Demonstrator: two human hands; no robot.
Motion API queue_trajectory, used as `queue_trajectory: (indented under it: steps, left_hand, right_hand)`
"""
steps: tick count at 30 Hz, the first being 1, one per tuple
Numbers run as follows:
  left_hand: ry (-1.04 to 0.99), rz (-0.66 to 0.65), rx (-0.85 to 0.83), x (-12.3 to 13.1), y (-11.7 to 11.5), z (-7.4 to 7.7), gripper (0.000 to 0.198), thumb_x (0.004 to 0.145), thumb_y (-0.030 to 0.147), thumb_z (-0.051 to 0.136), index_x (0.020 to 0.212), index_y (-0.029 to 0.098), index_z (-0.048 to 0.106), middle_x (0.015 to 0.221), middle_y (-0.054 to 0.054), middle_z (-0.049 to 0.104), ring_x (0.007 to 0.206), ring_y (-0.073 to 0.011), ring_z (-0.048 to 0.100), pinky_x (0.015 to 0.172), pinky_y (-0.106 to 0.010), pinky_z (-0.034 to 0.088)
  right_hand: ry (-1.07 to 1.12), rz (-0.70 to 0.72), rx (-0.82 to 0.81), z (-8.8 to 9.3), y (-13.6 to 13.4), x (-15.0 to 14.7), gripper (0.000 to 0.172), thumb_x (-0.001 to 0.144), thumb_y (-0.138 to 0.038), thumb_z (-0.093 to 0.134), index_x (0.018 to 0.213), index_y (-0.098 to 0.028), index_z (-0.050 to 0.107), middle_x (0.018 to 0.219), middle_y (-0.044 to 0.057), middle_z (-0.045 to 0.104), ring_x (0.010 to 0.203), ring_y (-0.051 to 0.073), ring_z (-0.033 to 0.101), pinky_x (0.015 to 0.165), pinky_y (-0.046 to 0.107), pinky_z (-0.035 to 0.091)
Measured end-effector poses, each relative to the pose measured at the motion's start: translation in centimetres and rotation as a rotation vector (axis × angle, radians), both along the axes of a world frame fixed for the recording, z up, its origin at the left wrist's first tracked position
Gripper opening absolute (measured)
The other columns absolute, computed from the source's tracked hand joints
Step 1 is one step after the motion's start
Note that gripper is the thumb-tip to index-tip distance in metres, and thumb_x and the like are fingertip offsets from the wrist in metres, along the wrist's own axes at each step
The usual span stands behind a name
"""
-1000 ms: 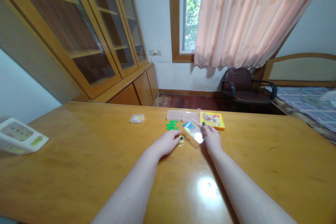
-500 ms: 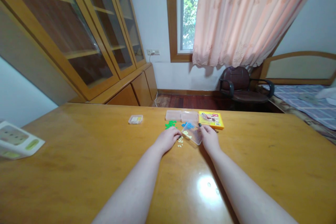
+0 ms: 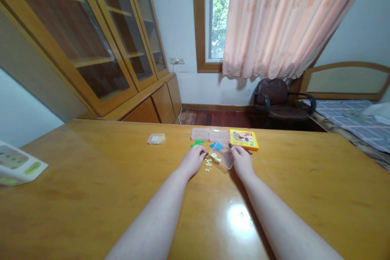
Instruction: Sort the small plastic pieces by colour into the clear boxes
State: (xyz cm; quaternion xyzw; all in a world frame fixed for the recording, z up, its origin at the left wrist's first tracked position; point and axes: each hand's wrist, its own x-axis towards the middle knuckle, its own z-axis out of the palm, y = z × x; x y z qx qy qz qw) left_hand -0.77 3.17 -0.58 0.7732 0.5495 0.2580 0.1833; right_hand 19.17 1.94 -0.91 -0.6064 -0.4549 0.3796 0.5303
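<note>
My right hand (image 3: 243, 161) grips the right side of a small clear plastic box (image 3: 226, 158), which is tilted above the tabletop. Several pale yellow pieces lie inside it, toward its left end. At the box's left is my left hand (image 3: 192, 161), its fingers curled together; what they hold, if anything, is too small to make out. Loose pale yellow pieces (image 3: 208, 163) are scattered on the table between the hands. Just beyond the left hand sits a heap of green pieces (image 3: 198, 142), and blue pieces (image 3: 215, 146) lie behind the clear box.
Clear plastic containers (image 3: 200, 134) stand behind the heaps, beside a yellow printed box (image 3: 244, 139). Farther left is another small clear case (image 3: 156, 139). A white object (image 3: 21, 164) stands at the table's left edge. Beyond the wooden table (image 3: 91, 195) is an office chair (image 3: 274, 97).
My left hand's fingers have shifted slightly, closer to the clear box's left edge. The right hand keeps its hold on the box. The view has moved a little.
</note>
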Motion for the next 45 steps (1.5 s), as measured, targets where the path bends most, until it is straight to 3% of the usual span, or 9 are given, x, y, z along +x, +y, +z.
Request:
queue_trajectory:
  steps: [5, 8, 11, 13, 17, 24, 31, 45]
  left_hand:
    - [-0.164, 0.089, 0.144, -0.2, -0.4, 0.9, 0.015, 0.087, 0.020, 0.043, 0.089, 0.018, 0.057, 0.095, -0.005, 0.059, 0.092, -0.0157, 0.055, 0.085, -0.029, 0.045]
    - [-0.179, 0.001, 0.219, 0.2, -1.1, 1.6, 0.016, 0.088, 0.021, 0.043, 0.090, 0.020, 0.058, 0.096, -0.004, 0.059, 0.096, -0.0159, 0.054, 0.088, -0.030, 0.044]
    - [-0.173, -0.052, 0.263, 0.6, -1.4, 1.7, 0.020, 0.086, 0.020, 0.046, 0.103, 0.021, 0.056, 0.109, -0.006, 0.056, 0.105, -0.0172, 0.051, 0.093, -0.031, 0.042]
    - [-0.171, -0.015, 0.230, 0.6, -1.2, 1.5, 0.024, 0.085, 0.020, 0.047, 0.108, 0.020, 0.053, 0.112, -0.007, 0.055, 0.105, -0.0173, 0.052, 0.091, -0.031, 0.043]
    - [-0.140, 0.069, 0.128, 0.3, -0.5, 0.9, 0.015, 0.086, 0.020, 0.044, 0.095, 0.019, 0.056, 0.099, -0.004, 0.058, 0.094, -0.0158, 0.055, 0.085, -0.029, 0.044]
    - [0.026, -0.014, -0.052, 0.9, -0.6, 0.4, 0.011, 0.080, 0.024, 0.054, 0.084, 0.018, 0.062, 0.091, -0.004, 0.060, 0.088, -0.0176, 0.056, 0.081, -0.030, 0.045]
    - [0.120, -0.037, -0.062, 1.2, -1.2, 1.1, 0.010, 0.077, 0.023, 0.056, 0.082, 0.020, 0.064, 0.089, -0.003, 0.062, 0.082, -0.0178, 0.058, 0.075, -0.029, 0.046]
    - [0.137, -0.002, -0.058, 1.1, -0.7, 0.5, 0.010, 0.079, 0.023, 0.055, 0.084, 0.018, 0.063, 0.091, -0.005, 0.063, 0.084, -0.0180, 0.058, 0.074, -0.028, 0.044]
  right_hand:
    - [-0.025, 0.033, 0.009, -0.3, 0.1, 0.0, 0.033, 0.069, -0.048, 0.054, 0.065, -0.018, 0.064, 0.064, 0.004, 0.064, 0.063, 0.020, 0.054, 0.060, 0.028, 0.039]
    - [-0.039, 0.077, 0.000, -0.7, 0.2, -0.1, 0.033, 0.069, -0.049, 0.054, 0.065, -0.018, 0.064, 0.063, 0.003, 0.063, 0.061, 0.019, 0.053, 0.058, 0.027, 0.038]
    - [-0.027, 0.087, 0.001, -0.9, 0.2, -0.1, 0.034, 0.068, -0.051, 0.055, 0.067, -0.018, 0.065, 0.063, 0.003, 0.063, 0.059, 0.019, 0.052, 0.056, 0.027, 0.038]
    - [-0.006, 0.056, 0.010, -0.8, 0.2, 0.0, 0.035, 0.068, -0.052, 0.055, 0.066, -0.017, 0.064, 0.063, 0.004, 0.063, 0.059, 0.018, 0.052, 0.057, 0.027, 0.038]
    - [0.040, -0.007, 0.000, -0.4, 0.1, 0.1, 0.035, 0.069, -0.052, 0.056, 0.065, -0.017, 0.064, 0.061, 0.004, 0.062, 0.057, 0.018, 0.051, 0.055, 0.027, 0.039]
    - [0.133, -0.040, 0.005, -0.4, 0.2, -0.2, 0.041, 0.065, -0.057, 0.060, 0.064, -0.016, 0.063, 0.061, 0.005, 0.063, 0.052, 0.016, 0.050, 0.051, 0.027, 0.039]
    - [0.152, -0.029, 0.009, 0.0, 0.1, -0.4, 0.039, 0.065, -0.056, 0.061, 0.064, -0.017, 0.063, 0.059, 0.004, 0.062, 0.053, 0.016, 0.051, 0.052, 0.027, 0.038]
    - [0.126, -0.020, 0.006, -0.6, 0.2, -0.2, 0.036, 0.069, -0.051, 0.059, 0.069, -0.016, 0.064, 0.066, 0.005, 0.065, 0.060, 0.018, 0.054, 0.057, 0.027, 0.040]
